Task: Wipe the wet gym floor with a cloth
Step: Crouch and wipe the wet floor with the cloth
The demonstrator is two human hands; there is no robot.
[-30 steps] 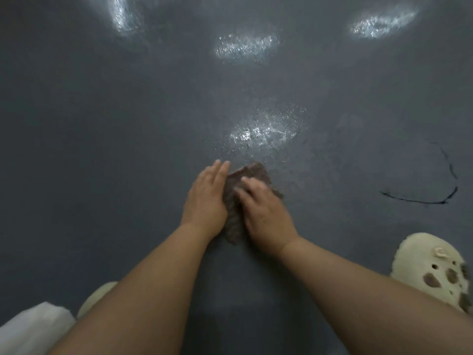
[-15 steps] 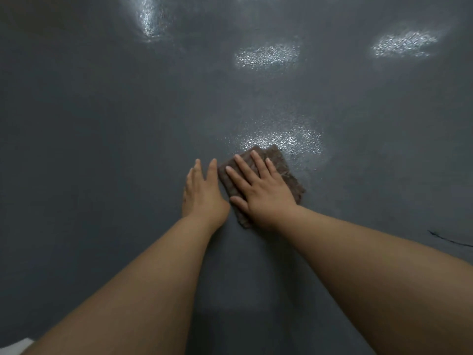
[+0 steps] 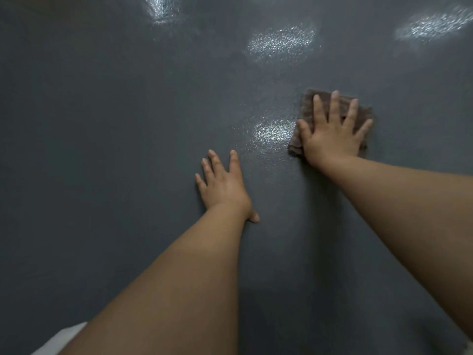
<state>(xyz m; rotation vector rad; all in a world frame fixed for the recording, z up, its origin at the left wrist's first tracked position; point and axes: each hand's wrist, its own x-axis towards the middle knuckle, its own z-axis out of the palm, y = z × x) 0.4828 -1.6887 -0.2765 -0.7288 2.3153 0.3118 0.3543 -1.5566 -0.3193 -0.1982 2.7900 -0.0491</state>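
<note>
A folded brown cloth [image 3: 305, 106] lies flat on the dark grey gym floor [image 3: 102, 124], to the right of centre. My right hand [image 3: 331, 131] presses down on it with straight, spread fingers and covers most of it. My left hand [image 3: 222, 185] rests flat on the bare floor, down and to the left, apart from the cloth. A shiny wet patch [image 3: 272, 130] glints just left of the cloth.
More glinting light patches [image 3: 281, 42] show on the floor farther away, at the top centre, top left and top right. A bit of white fabric [image 3: 64, 336] shows at the bottom left edge.
My right hand has slid the cloth to the right and farther away, past the wet patch. My left hand has come off the cloth and now lies on the bare floor.
</note>
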